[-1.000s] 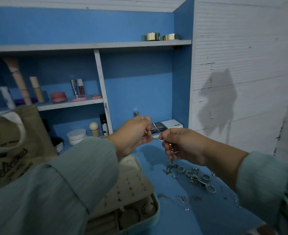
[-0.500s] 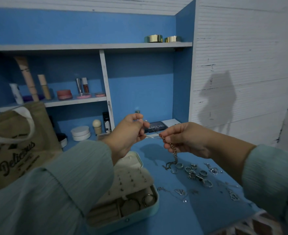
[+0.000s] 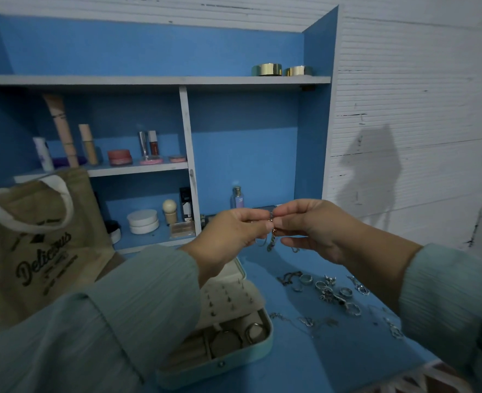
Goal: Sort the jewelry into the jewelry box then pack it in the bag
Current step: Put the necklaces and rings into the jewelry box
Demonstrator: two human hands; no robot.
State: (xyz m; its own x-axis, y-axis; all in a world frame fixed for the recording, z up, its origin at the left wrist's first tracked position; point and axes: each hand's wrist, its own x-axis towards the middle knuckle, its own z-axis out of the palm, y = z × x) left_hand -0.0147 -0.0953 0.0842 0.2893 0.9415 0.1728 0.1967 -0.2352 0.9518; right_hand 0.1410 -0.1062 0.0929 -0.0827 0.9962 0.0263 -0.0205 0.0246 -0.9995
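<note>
My left hand (image 3: 234, 231) and my right hand (image 3: 308, 225) are raised above the blue desk with their fingertips close together. Both pinch a thin chain bracelet (image 3: 271, 242), which dangles in a short loop between them. Below my left forearm lies the open pale-green jewelry box (image 3: 265, 344), with a studded earring panel and ring compartments. Several loose rings and chains (image 3: 330, 293) are scattered on the desk under my right wrist. The tan jute bag (image 3: 35, 245) with white handles stands at the left.
The blue desk (image 3: 313, 361) backs onto blue shelves holding cosmetics (image 3: 120, 157), white jars (image 3: 143, 221) and a small perfume bottle (image 3: 237, 198). Two gold tins (image 3: 266, 70) stand on the top shelf. A white slatted wall rises on the right.
Both hands have come closer together and risen. The chain, earlier stretched out and trailing down to the desk pile, now hangs clear of the desk in a short loop.
</note>
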